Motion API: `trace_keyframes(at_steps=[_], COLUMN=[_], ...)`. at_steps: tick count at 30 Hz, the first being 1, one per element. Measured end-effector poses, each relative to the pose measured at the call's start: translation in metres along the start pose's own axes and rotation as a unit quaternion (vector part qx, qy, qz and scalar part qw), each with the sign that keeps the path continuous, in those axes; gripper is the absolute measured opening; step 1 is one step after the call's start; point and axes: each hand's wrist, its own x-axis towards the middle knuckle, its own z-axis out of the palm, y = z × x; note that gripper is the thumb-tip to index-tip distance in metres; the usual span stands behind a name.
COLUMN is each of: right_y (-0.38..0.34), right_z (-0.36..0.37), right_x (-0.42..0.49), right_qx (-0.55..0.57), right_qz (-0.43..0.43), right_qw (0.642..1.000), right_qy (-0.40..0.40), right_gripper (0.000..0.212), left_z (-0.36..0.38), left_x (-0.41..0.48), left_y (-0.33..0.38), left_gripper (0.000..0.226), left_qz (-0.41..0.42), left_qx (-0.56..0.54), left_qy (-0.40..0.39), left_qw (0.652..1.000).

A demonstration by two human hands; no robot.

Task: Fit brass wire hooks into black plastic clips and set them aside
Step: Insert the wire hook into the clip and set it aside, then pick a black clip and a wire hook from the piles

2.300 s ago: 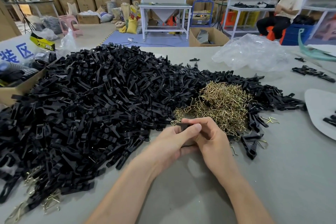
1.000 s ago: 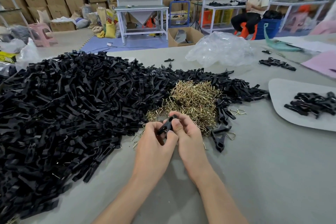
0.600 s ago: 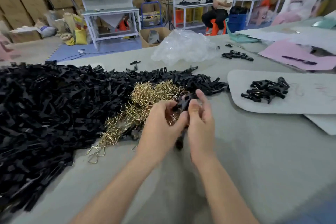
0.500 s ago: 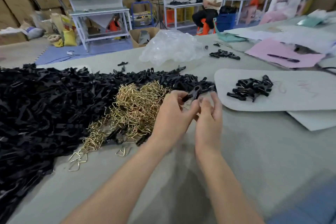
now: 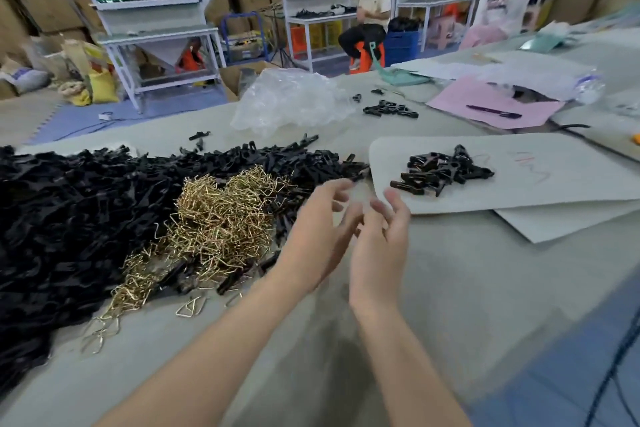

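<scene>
- Since the black clips heap (image 5: 69,218) runs up to the white sheet (image 5: 554,180) edge, loose ones may mix with finished clips (image 5: 441,172) there.
- brass hooks (image 5: 225,222) tangled: one pull could drag several.
- left hand (image 5: 315,239), right hand (image 5: 379,246): both empty, fingers slack, beside hooks.

Head view; faces forward-down; close over table (image 5: 450,288)

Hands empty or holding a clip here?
Empty: left hand and right hand have loosely spread fingers, blurred, nothing visible between them.
</scene>
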Motion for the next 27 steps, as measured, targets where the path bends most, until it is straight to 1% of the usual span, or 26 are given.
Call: trace_keyframes(at_steps=[3, 6, 9, 11, 13, 14, 16, 17, 18, 20, 22, 24, 25, 27], right_y=[0.004, 0.011, 0.020, 0.028, 0.037, 0.042, 0.052, 0.056, 0.059, 0.061, 0.061, 0.059, 0.058, 0.060], right_z=[0.023, 0.050, 0.078, 0.097, 0.116, 0.123, 0.136, 0.139, 0.141, 0.144, 0.145, 0.147, 0.147, 0.148], right_x=[-0.033, -0.071, -0.110, -0.133, -0.152, -0.158, -0.166, -0.168, -0.168, -0.162, -0.150, -0.138, -0.134, -0.129], right_qx=[-0.059, -0.098, -0.154, -0.181, -0.209, -0.227, -0.254, -0.252, -0.233, -0.159, -0.056, 0.038, 0.062, 0.074], right_qz=[-0.028, -0.068, -0.119, -0.144, -0.150, -0.152, -0.159, -0.149, -0.119, -0.007, 0.116, 0.211, 0.240, 0.264], right_qw=[0.995, 0.980, 0.947, 0.922, 0.899, 0.888, 0.868, 0.866, 0.872, 0.896, 0.915, 0.911, 0.905, 0.896], right_qy=[-0.072, -0.157, -0.254, -0.309, -0.353, -0.371, -0.396, -0.406, -0.414, -0.414, -0.383, -0.353, -0.346, -0.349], right_gripper=[0.036, 0.037, 0.037, 0.037, 0.037, 0.037, 0.037, 0.036, 0.036, 0.036, 0.033, 0.026, 0.024, 0.023], left_z=[-0.059, -0.116, -0.164, -0.190, -0.206, -0.211, -0.216, -0.217, -0.218, -0.223, -0.226, -0.230, -0.232, -0.234], left_x=[-0.058, -0.115, -0.160, -0.180, -0.190, -0.191, -0.189, -0.185, -0.181, -0.172, -0.164, -0.162, -0.163, -0.165], left_y=[-0.032, -0.065, -0.087, -0.096, -0.103, -0.106, -0.111, -0.113, -0.114, -0.115, -0.117, -0.121, -0.122, -0.123], left_gripper=[0.034, 0.031, 0.032, 0.037, 0.043, 0.041, 0.039, 0.043, 0.046, 0.046, 0.040, 0.033, 0.033, 0.032], left_qz=[0.038, 0.038, -0.009, -0.037, -0.073, -0.094, -0.136, -0.151, -0.159, -0.163, -0.155, -0.139, -0.132, -0.120], left_qx=[0.111, 0.220, 0.326, 0.404, 0.460, 0.473, 0.477, 0.480, 0.486, 0.501, 0.521, 0.532, 0.532, 0.529], left_qy=[0.055, 0.121, 0.187, 0.222, 0.242, 0.249, 0.249, 0.243, 0.236, 0.231, 0.228, 0.220, 0.214, 0.205], left_qw=[0.992, 0.967, 0.927, 0.887, 0.851, 0.840, 0.832, 0.829, 0.827, 0.818, 0.808, 0.806, 0.808, 0.815])
